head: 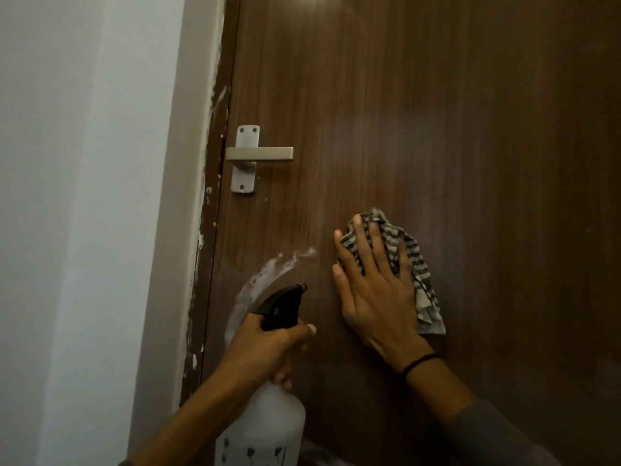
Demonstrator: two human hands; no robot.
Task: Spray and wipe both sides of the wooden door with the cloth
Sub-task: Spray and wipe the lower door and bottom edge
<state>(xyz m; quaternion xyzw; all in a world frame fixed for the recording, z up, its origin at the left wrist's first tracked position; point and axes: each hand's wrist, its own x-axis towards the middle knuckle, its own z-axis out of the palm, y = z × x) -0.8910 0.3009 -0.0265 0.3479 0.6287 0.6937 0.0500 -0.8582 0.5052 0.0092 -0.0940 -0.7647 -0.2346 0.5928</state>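
Observation:
The dark brown wooden door [453,136] fills the right side of the view and stands closed in its frame. My right hand [373,287] lies flat with straight fingers on a striped grey and white cloth [421,280], pressing it against the door below the handle's height. My left hand [265,351] grips the neck of a white spray bottle [265,425] with a black trigger head [282,306], nozzle pointing at the door. A curved white smear [262,280] marks the door just left of the cloth.
A silver lever handle [257,154] on its plate sits at the door's left edge. The door frame [201,230] shows chipped white paint. A white wall [77,196] takes up the left of the view.

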